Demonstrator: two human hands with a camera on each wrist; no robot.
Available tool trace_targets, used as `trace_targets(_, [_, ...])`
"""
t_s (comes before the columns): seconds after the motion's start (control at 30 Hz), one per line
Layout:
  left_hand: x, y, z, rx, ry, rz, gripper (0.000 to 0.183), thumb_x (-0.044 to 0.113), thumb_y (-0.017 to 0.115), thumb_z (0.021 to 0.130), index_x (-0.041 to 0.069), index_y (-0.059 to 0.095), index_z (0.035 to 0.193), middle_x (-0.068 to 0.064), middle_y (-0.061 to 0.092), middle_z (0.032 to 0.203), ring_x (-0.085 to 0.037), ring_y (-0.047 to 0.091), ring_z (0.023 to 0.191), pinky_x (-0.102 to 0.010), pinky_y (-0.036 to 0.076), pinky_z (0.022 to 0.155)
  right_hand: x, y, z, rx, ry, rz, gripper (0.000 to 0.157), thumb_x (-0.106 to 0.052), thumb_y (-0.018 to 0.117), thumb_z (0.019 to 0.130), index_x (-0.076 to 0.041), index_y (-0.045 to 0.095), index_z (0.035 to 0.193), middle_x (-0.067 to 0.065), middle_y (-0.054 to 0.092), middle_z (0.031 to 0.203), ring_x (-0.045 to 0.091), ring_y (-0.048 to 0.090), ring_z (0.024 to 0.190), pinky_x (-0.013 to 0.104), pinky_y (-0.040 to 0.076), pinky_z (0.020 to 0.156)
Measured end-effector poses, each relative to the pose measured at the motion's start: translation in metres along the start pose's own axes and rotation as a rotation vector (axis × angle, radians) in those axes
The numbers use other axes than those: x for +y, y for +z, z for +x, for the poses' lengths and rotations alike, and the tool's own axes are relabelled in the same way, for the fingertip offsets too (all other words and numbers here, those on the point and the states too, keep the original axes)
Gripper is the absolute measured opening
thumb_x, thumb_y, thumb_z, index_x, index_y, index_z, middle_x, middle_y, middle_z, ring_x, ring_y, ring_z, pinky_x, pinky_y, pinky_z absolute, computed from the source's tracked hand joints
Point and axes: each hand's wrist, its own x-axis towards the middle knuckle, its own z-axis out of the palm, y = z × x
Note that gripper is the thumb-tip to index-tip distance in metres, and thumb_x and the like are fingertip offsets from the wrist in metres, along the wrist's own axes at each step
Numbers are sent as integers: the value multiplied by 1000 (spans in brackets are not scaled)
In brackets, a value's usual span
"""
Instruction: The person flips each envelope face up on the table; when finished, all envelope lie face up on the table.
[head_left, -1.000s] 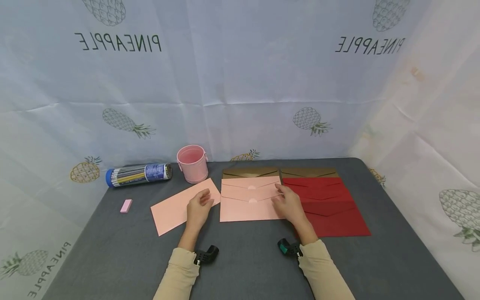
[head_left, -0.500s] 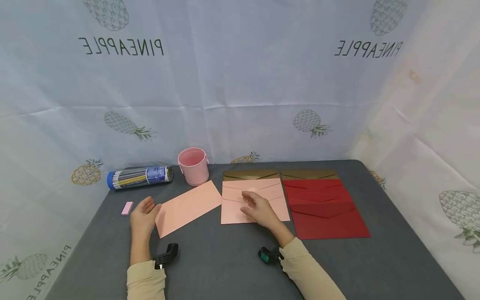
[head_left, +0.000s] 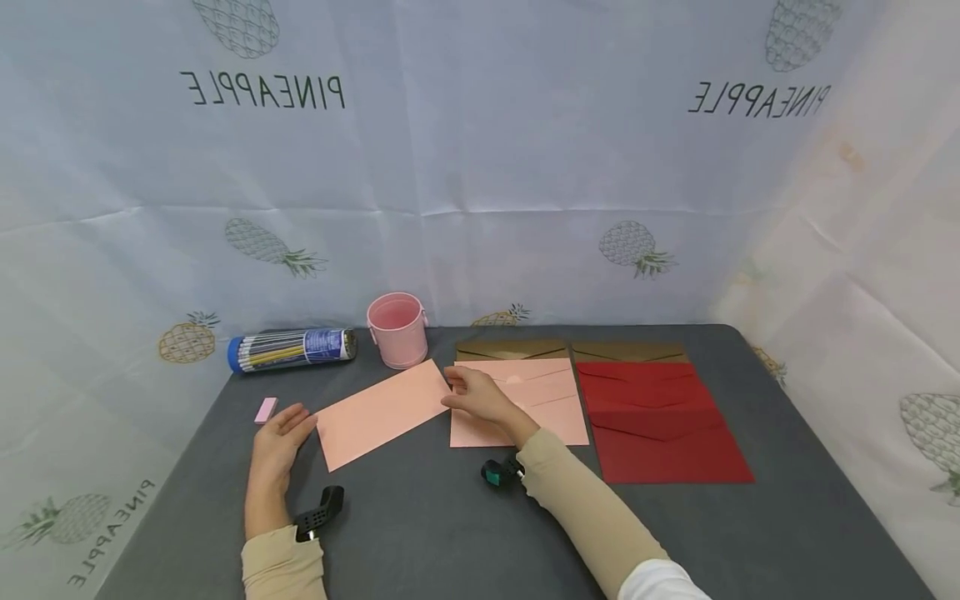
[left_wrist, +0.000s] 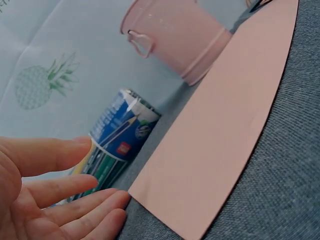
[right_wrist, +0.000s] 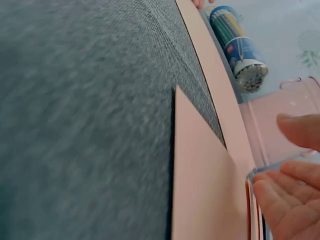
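Observation:
A plain pink envelope (head_left: 386, 412) lies slanted on the dark table, left of the middle. At its left short edge is my left hand (head_left: 277, 446), fingers extended, fingertips right at the corner in the left wrist view. My right hand (head_left: 483, 396) reaches over the stacked pink envelopes (head_left: 555, 417), its fingertips close to the slanted envelope's right end. In the right wrist view the right fingers (right_wrist: 280, 197) are loosely extended with nothing between them. The stacked pink envelopes show their flaps and are partly hidden under the right hand.
A pink bucket (head_left: 401, 333) and a tube of pencils (head_left: 292, 350) stand and lie at the back left. A small pink eraser (head_left: 266, 410) is near the left hand. Red envelopes (head_left: 660, 425) lie at right, with gold envelopes (head_left: 630, 352) behind.
The left hand has moved left off the slanted envelope to its left edge. The right hand has swept left across the stacked pink envelopes toward the slanted one.

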Motion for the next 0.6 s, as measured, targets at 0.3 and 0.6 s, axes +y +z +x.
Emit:
trace_targets(0.3, [-1, 7, 4, 45, 33, -39, 57, 9, 54, 95, -1, 31, 146, -23, 38, 147, -31, 38, 133, -37, 34, 110, -7, 11, 14, 31, 76, -63, 60, -12, 65, 88, 5, 41, 140, 20, 48, 140, 29, 49, 128, 38, 44, 103])
trace_targets(0.6, [-5, 18, 10, 255, 29, -218, 51, -7, 54, 91, -1, 42, 140, -18, 47, 138, -22, 50, 119, -12, 47, 88, -8, 15, 17, 77, 97, 31, 55, -9, 64, 89, 5, 43, 138, 19, 50, 139, 29, 52, 125, 35, 50, 96])
